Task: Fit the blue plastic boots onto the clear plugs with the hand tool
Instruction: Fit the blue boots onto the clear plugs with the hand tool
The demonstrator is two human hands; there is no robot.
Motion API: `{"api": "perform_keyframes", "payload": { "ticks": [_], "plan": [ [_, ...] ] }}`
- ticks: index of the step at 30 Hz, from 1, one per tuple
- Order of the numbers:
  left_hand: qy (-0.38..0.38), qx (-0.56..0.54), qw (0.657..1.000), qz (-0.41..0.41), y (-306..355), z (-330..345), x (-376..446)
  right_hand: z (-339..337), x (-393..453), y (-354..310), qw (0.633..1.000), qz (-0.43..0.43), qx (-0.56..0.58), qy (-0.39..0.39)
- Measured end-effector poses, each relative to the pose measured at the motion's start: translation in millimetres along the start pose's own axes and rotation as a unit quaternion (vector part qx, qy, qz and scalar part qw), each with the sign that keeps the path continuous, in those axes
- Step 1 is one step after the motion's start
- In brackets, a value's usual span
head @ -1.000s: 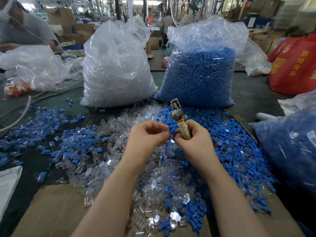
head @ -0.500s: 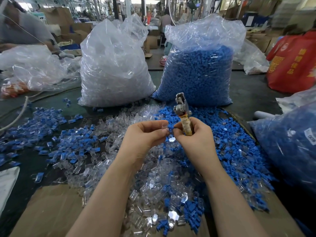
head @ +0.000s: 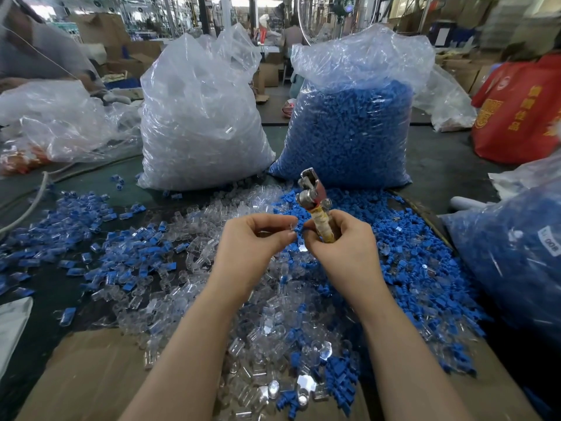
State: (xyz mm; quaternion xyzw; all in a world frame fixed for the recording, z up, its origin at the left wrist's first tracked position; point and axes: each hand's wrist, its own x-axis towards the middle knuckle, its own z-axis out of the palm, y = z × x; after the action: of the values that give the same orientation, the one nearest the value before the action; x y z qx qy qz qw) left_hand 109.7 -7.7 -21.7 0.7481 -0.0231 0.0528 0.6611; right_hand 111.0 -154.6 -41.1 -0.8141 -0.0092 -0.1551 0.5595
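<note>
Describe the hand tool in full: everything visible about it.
The metal hand tool with a tape-wrapped handle stands nearly upright, its head tilted slightly left, above the heap of loose blue boots and clear plugs. Its head is silvery metal with round bolts or pivots and a red patch, topped by a small boxy jaw piece. The yellowish, worn handle is gripped by the right hand. Whether anything sits in the head cannot be told.

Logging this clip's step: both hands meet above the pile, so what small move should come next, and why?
Probably bring the small clear plastic plug pinched in the left hand across to the blue plastic boot at the right hand's fingertips. The right hand also grips the tape-wrapped metal hand tool, its head pointing up and unused. The two parts are nearly touching.
</note>
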Motion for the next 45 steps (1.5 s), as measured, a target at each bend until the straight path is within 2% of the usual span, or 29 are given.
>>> {"api": "perform_keyframes", "payload": {
  "ticks": [5,11,15,45],
  "plan": [
    [0.007,0.022,1.0,0.019,-1.5,3.1,0.9,1.8,0.9,1.9,1.0,-0.002,-0.026,-0.004],
    [-0.011,-0.057,0.998,-0.016,-2.8,0.2,0.1,1.6,1.3,1.8,0.998,-0.013,0.052,-0.023],
    [-0.019,-0.091,0.995,-0.031,-1.9,-1.8,0.1,1.0,2.7,2.2,0.998,-0.013,0.062,-0.011],
    [-0.033,-0.072,0.996,-0.029,-6.9,-5.3,3.0,0.4,1.4,4.4,0.998,-0.037,0.004,-0.052]
  ]
}}
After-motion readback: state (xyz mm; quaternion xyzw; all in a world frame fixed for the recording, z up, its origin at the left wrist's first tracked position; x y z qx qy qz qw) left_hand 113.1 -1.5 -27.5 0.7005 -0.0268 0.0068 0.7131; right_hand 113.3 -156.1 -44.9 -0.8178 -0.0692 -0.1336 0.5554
